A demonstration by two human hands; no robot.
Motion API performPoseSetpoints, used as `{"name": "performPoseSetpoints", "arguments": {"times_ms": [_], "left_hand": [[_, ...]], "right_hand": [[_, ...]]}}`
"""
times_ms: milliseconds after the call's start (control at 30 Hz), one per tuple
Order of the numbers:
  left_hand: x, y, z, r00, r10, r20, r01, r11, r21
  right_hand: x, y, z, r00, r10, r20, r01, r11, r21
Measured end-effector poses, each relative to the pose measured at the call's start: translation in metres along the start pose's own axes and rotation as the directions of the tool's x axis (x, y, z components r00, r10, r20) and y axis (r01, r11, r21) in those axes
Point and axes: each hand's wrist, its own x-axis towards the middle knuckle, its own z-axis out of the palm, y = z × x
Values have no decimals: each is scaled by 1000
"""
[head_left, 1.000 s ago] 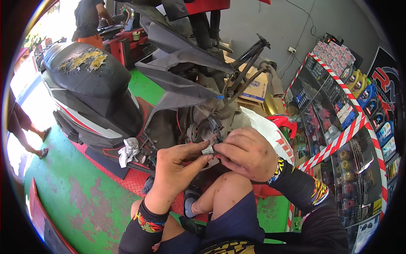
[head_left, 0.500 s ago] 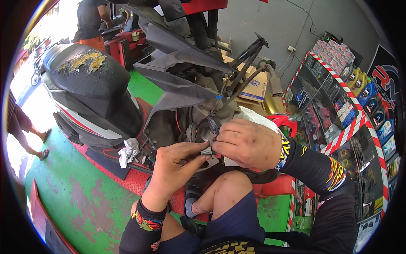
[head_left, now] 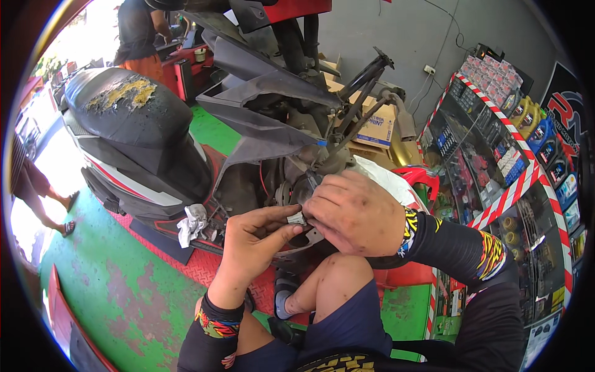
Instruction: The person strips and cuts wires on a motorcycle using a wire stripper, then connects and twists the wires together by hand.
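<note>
My left hand (head_left: 248,247) pinches a small pale grey piece (head_left: 296,219) between thumb and fingertips; its exact kind is too small to make out. Right against it, my right hand (head_left: 356,214) has its fingers bent and pressed together at the piece's dark end. What those fingers grip is mostly hidden behind them. Both hands are in front of the opened front end of a scooter, by its dark grey body panel (head_left: 266,139). A metal tab (head_left: 315,236) shows just below the fingertips.
The scooter's torn black seat (head_left: 133,108) lies to the left, with a crumpled white rag (head_left: 193,224) by the footboard. Red-and-white-taped glass display cases (head_left: 480,155) line the right, holding bottles (head_left: 548,152). A cardboard box (head_left: 375,127) stands behind. Another person (head_left: 137,34) is at the far left.
Both hands have shifted slightly left with the small pale piece, which my left fingers have tilted a little. The right fingers have moved down closer around its end.
</note>
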Motion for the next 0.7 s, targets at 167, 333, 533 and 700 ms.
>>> {"name": "performPoseSetpoints", "arguments": {"times_ms": [167, 333, 533, 700], "left_hand": [[2, -7, 0, 999, 39, 18, -38, 999, -24], [-1, -6, 1, 999, 40, 32, -40, 999, -9], [-1, -4, 3, 995, 96, 4, -96, 995, 28], [0, 1, 3, 992, 129, 10, -130, 985, 115]], "right_hand": [[-5, 4, 5, 999, -42, -19, 41, 998, -46], [-10, 12, 8, 956, -269, -121, 238, 946, -222], [-1, 20, -1, 901, -433, -44, 395, 856, -335], [5, 27, -1, 854, -518, -47, 469, 806, -361]]}}
